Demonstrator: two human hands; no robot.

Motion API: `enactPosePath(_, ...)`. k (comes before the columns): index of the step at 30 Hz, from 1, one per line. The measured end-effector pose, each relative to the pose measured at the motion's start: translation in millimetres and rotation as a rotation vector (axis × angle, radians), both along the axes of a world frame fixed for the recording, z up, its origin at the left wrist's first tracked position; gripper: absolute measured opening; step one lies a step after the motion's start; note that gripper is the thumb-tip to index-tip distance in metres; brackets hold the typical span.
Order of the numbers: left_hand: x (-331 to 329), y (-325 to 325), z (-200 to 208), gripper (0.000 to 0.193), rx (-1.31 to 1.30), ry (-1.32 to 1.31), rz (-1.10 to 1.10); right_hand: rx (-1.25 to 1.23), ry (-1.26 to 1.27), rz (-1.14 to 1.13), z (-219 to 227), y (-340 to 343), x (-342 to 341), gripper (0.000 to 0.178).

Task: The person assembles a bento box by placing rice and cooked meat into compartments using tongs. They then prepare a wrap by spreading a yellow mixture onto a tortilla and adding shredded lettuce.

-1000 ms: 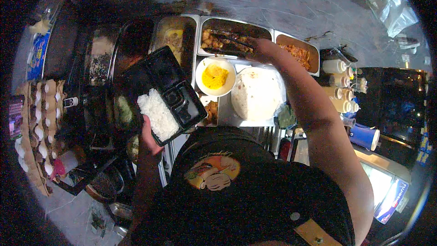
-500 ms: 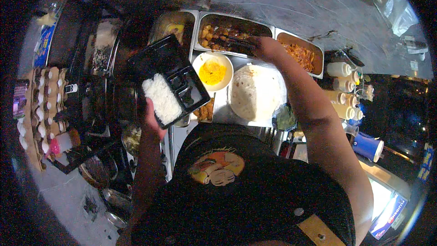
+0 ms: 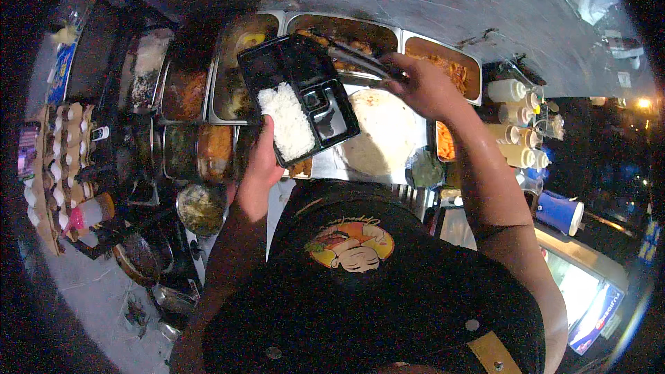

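Note:
My left hand (image 3: pixel 260 163) is closed on the near left edge of a black compartment tray (image 3: pixel 265 66). White rice (image 3: pixel 286 123) fills one compartment; the others show no food. My right hand (image 3: pixel 428 88) grips a pair of dark tongs (image 3: pixel 360 59), whose tips reach over the tray's far edge, beside a metal pan (image 3: pixel 400 36) of browned food pieces. Whether the tongs hold anything is too dark to tell. Below and between the hands lies a large flatbread (image 3: pixel 384 128), partly covered by the tray.
Another pan (image 3: pixel 474 79) of reddish-brown food stands at the far right, with orange pieces (image 3: pixel 445 142) nearer me. Squeeze bottles (image 3: pixel 509 90) line the right side. Further food pans (image 3: pixel 185 93) and egg cartons (image 3: pixel 59 173) are on the left.
The tray has moved right and now covers the bowl of yellow food. My right hand has drawn the tongs back from the pan toward the tray.

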State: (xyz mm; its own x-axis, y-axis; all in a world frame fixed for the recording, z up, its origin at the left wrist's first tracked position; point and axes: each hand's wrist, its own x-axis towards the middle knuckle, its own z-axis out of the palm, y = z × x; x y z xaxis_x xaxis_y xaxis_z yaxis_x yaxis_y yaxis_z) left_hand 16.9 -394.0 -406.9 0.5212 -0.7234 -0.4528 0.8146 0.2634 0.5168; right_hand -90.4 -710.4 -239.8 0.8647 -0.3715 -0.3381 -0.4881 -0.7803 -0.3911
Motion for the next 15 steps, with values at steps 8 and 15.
enactPosePath(8,1.4,1.4,5.3,0.071,0.0,0.063,-0.06,0.04,-0.116,-0.066,-10.4,1.5,-27.9,0.055)
enactPosePath(15,11.4,28.8,-15.7,0.077,0.007,0.035,-0.055,0.024,0.104,-0.017,43.0,33.1,-34.7,0.039)
